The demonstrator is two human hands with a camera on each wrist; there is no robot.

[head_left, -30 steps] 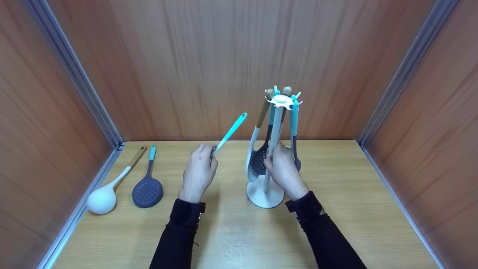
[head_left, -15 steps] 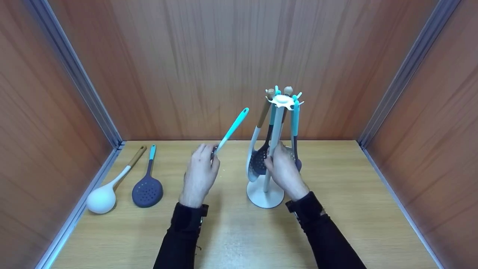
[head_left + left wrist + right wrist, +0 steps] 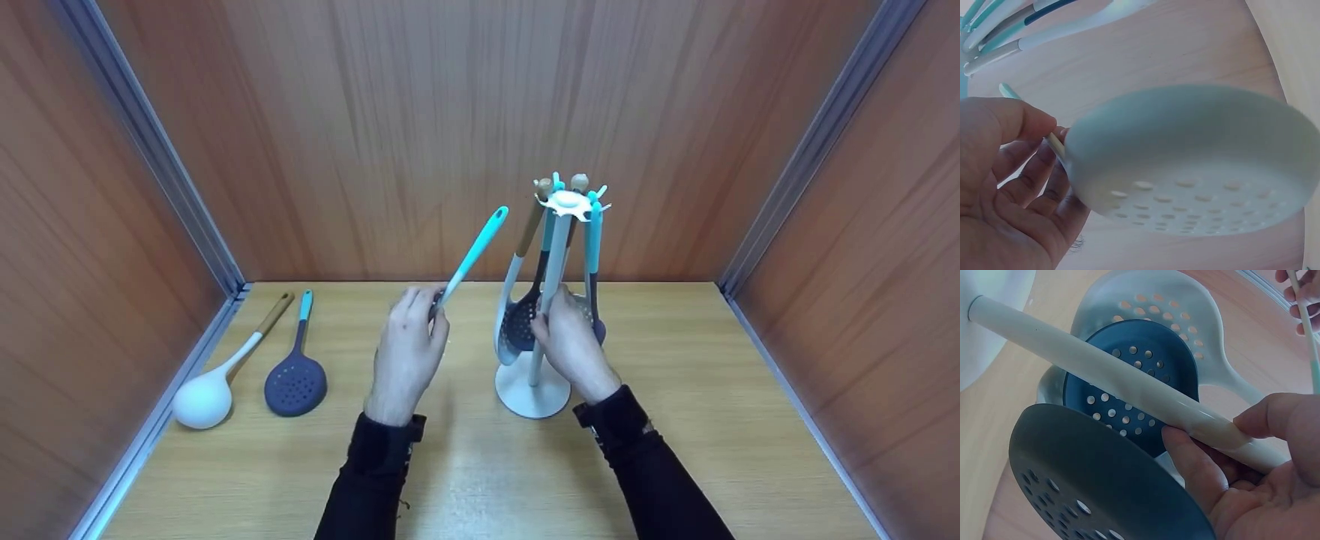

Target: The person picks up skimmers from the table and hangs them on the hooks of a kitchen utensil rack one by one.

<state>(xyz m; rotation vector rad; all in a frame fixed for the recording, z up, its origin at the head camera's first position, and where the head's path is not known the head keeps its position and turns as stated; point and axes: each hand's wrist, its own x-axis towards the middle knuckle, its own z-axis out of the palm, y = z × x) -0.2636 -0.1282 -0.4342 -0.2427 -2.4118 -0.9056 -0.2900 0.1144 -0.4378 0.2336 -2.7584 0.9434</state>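
My left hand pinches a skimmer near where its handle meets the head. The skimmer's turquoise handle slants up to the right in the head view, while its pale perforated head fills much of the left wrist view. My right hand grips the white post of a utensil stand, thumb on one side and fingers on the other. Around that post hang several utensils, among them a dark blue skimmer, a white perforated one and a dark perforated head close to my right fingers.
The stand's round white base rests on the wooden table. At the left lie a white ladle with a wooden handle and a dark blue skimmer with a turquoise handle. Wood panels enclose the back and both sides.
My left hand has shifted slightly to the right with the skimmer, whose handle tip has risen and come nearer the stand. The right hand keeps its grip in place.
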